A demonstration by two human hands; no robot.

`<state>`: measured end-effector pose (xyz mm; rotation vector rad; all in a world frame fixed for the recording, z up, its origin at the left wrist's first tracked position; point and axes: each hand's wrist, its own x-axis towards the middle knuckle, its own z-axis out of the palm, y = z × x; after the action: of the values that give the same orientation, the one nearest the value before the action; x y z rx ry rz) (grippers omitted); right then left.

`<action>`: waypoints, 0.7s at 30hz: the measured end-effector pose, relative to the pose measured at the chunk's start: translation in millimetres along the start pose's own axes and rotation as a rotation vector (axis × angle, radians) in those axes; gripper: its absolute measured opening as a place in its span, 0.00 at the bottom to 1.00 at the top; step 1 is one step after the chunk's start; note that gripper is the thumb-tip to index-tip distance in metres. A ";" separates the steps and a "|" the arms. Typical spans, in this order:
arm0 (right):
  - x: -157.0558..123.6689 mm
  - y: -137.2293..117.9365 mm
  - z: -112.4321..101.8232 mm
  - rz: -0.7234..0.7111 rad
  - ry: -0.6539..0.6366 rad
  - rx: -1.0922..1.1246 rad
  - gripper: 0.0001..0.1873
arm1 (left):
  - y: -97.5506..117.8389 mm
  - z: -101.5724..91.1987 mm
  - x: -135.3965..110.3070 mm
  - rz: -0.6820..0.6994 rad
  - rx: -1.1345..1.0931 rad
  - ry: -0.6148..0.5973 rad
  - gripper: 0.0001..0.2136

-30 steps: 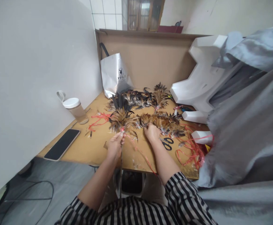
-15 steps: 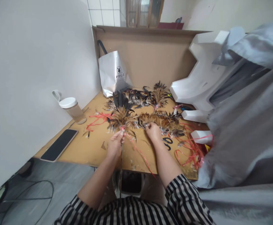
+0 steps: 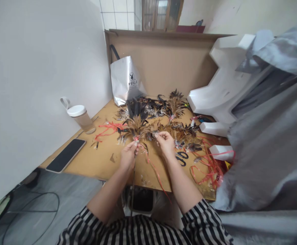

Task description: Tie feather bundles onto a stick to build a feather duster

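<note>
My left hand (image 3: 129, 153) is closed around the bound base of a feather bundle (image 3: 137, 126), brown below and dark at the top, on a thin stick. Red plastic string (image 3: 155, 169) trails from its base over the table edge. My right hand (image 3: 166, 143) pinches a small tuft of brown feathers (image 3: 154, 128) just right of the bundle. Beyond that hand lies a row of brown feathers (image 3: 186, 134). Black-handled scissors (image 3: 182, 157) rest beside my right wrist; their blades are hard to see.
A phone (image 3: 66, 155) and a lidded cup (image 3: 82, 119) stand at the left. Behind are a silver bag (image 3: 125, 80), dark feathers (image 3: 151, 107) and another feather bunch (image 3: 174, 105). Red string (image 3: 209, 170) is heaped at the right, near white foam (image 3: 222, 92) and grey cloth (image 3: 271, 146).
My right hand has drawn a feather tuft leftward out of the row toward the bundle. My left hand keeps its hold, and the view has shifted slightly.
</note>
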<state>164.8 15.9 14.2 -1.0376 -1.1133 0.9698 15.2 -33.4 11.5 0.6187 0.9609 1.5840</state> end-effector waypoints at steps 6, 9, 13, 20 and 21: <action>-34.8 -7.7 20.6 -0.501 -0.036 -0.402 0.07 | -6.8 9.5 -0.6 0.009 -0.002 0.002 0.11; -39.0 -3.8 22.3 -0.590 -0.180 -0.484 0.07 | -13.2 11.9 -0.4 0.020 -0.006 -0.004 0.08; -38.4 -0.1 21.4 -0.653 -0.300 -0.539 0.09 | -18.1 11.8 -0.9 0.031 0.045 0.074 0.04; -40.6 0.8 24.9 -0.568 -0.314 -0.448 0.10 | -13.4 6.9 -4.6 0.109 0.103 0.087 0.04; -40.2 1.4 25.8 -0.517 -0.332 -0.409 0.09 | -12.8 6.0 -4.4 0.129 0.108 0.068 0.04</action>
<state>132.3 -18.5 7.2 -0.8499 -1.8023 0.5118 28.0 -35.6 4.4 0.7175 1.0810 1.6848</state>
